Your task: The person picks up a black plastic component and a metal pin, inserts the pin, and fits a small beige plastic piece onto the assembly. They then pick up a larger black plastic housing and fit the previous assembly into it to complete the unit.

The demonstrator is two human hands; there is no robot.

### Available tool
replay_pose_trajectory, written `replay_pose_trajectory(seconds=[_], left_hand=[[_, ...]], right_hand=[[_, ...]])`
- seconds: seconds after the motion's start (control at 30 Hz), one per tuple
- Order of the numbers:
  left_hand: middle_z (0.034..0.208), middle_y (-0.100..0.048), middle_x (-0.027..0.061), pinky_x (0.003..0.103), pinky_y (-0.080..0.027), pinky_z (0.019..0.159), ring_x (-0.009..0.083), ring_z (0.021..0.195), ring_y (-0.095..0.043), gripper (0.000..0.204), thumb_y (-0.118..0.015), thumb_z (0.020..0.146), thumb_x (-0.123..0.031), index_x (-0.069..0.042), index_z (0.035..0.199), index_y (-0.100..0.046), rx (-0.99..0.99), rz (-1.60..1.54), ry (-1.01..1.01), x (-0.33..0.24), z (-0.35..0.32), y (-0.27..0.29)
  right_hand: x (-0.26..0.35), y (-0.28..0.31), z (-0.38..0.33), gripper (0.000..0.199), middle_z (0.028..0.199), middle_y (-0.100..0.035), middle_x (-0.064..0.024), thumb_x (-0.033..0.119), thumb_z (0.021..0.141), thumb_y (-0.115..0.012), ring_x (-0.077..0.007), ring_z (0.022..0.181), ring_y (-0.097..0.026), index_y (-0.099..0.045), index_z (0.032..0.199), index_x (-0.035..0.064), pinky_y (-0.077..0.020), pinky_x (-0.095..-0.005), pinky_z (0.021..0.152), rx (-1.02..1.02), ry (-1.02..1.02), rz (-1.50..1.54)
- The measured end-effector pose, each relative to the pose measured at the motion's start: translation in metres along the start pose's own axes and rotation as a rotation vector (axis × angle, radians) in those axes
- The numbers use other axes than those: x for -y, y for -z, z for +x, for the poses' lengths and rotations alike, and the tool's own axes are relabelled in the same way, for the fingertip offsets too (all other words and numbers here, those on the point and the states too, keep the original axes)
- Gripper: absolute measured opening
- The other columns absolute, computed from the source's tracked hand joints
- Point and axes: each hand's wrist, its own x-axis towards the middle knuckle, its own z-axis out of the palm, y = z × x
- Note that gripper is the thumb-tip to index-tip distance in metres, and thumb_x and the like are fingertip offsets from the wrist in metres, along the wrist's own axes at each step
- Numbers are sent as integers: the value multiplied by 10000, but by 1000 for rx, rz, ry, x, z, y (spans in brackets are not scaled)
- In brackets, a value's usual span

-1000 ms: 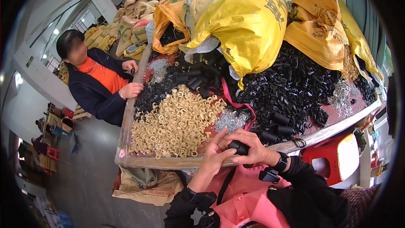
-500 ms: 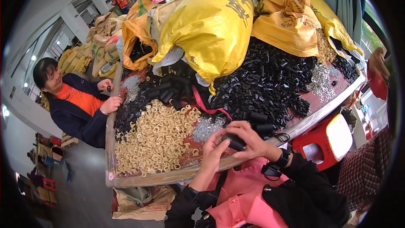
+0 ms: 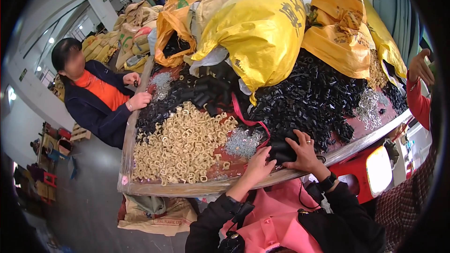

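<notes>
A group of black cylinders (image 3: pixel 281 152) lies at the table's front edge, right of the middle. My right hand (image 3: pixel 305 153) spreads its fingers over the right side of them, touching. On their left side my left hand (image 3: pixel 258 167) has thumb and forefinger apart, close against the nearest cylinder. Just left of my hands is a small heap of silvery metal pieces (image 3: pixel 243 143). A pink ribbon (image 3: pixel 253 122) runs down toward the cylinders. Behind them spreads a large pile of small black plastic parts (image 3: pixel 300 98).
Cream-coloured ring-shaped parts (image 3: pixel 183 145) cover the table's left front. A big yellow sack (image 3: pixel 255 33) and an orange sack (image 3: pixel 342 33) stand at the back. A co-worker (image 3: pixel 96 93) works at the left edge. A red stool (image 3: pixel 358 173) stands at the right.
Both hands have gone from holding one black cylinder at the table edge to resting apart by the group of cylinders. The view has shifted slightly.
</notes>
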Motion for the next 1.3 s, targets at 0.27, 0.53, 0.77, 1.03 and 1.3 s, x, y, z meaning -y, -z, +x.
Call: replay_pose_trajectory(seconds=[0.27,0.53,0.77,1.03,1.3], left_hand=[[916,-587,136,296,-479,670,229,788,-594,413,-607,743,-141,17,1104,-484,95,127,48,-3,-16,62],[811,-622,116,264,-477,661,161,723,-607,313,-590,767,-145,-1,1040,-534,-206,-193,176,42,5,84],[865,-614,84,257,-479,628,147,670,-595,310,-604,744,-101,-5,1032,-539,148,135,-251,-22,121,12],[865,-609,88,280,-490,629,186,666,-600,398,-621,718,-114,-8,1085,-509,72,-138,-88,-17,166,-21],[920,-588,59,240,-495,591,158,715,-589,350,-537,834,-161,-47,1156,-464,380,-953,539,-26,70,52]], right_hand=[[-2,-19,8,737,1192,-356,-164,306,437,-728,-345,1055,-359,-474,1094,87,-311,-454,879,-130,23,7],[-10,10,29,539,1081,-461,-112,309,526,-718,-306,986,-429,-542,978,73,-346,-423,847,-9,-22,150],[-133,9,125,331,898,-545,-84,296,686,-636,-269,910,-498,-561,954,115,-385,-413,730,-274,-326,-26],[-146,-21,142,155,888,-530,-82,160,654,-606,-289,861,-494,-596,807,138,-381,-406,692,-337,-318,-92],[5,23,97,93,893,-528,-88,46,636,-571,-289,841,-503,-570,695,117,-395,-377,680,60,724,446]])
